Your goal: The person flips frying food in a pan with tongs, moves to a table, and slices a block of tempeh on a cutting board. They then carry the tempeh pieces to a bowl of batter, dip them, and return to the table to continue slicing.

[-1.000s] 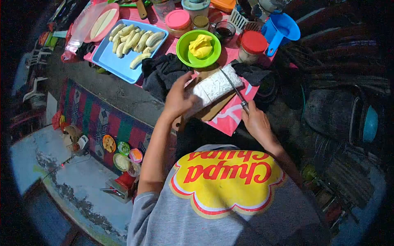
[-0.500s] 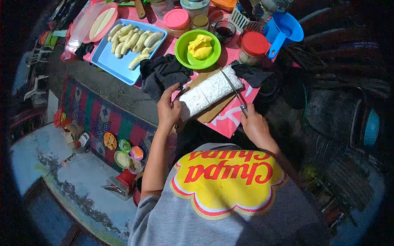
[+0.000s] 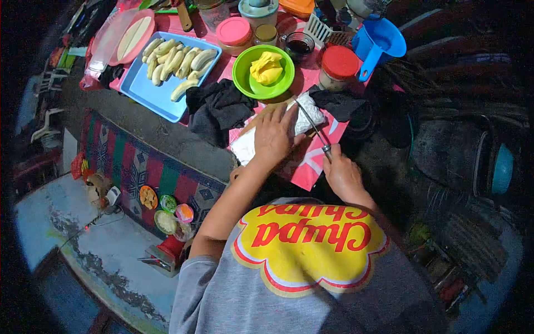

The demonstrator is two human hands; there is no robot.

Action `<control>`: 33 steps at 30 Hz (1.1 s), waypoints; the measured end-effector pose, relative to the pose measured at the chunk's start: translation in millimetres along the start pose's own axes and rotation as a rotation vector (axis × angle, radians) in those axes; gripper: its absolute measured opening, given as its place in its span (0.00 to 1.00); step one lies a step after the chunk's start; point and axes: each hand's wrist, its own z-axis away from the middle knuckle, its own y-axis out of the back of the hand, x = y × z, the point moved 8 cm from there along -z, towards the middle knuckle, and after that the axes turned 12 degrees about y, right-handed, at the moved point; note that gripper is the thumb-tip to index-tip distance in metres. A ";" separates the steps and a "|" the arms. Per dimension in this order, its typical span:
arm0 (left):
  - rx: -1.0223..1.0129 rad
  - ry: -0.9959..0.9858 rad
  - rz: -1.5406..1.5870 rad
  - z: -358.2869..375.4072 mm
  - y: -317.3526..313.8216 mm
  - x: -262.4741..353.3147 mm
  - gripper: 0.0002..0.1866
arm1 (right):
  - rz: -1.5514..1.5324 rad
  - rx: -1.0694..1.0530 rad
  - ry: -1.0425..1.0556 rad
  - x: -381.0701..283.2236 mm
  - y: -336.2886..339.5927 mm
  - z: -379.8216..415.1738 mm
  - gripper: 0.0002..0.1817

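Observation:
A white crinkled block [image 3: 243,148] lies slantwise on a brown board [image 3: 253,123] at the near edge of the pink-covered table. My left hand [image 3: 273,133] rests flat on top of the block, its fingers stretched toward the green bowl [image 3: 240,76], which holds a yellow lump. In my right hand [image 3: 342,173] is the handle of a knife [image 3: 310,122], whose blade lies across the block's right part. Whether the blade has gone into the block cannot be made out. A dark cloth [image 3: 218,111] is bunched to the left of the board.
A blue tray [image 3: 135,87] of peeled bananas stands at the left. Behind the board are lidded jars, a glass of dark liquid [image 3: 298,45], a red-lidded jar [image 3: 340,62] and a blue jug [image 3: 392,40]. Small dishes lie on a striped cloth [image 3: 123,161] at lower left.
My left hand has moved from the block's left end onto its top, with the fingers now spread. The knife stays across the block in my right hand. The whole view has shifted slightly.

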 end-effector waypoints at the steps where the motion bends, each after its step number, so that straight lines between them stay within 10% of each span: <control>1: -0.035 0.038 0.003 -0.9 -4.1 -2.7 0.34 | 0.016 -0.013 0.005 0.2 -1.7 -0.8 0.15; 33: -0.041 0.057 -0.024 -6.1 -6.1 -3.4 0.34 | -0.042 -0.067 0.036 25.4 -43.3 -40.6 0.14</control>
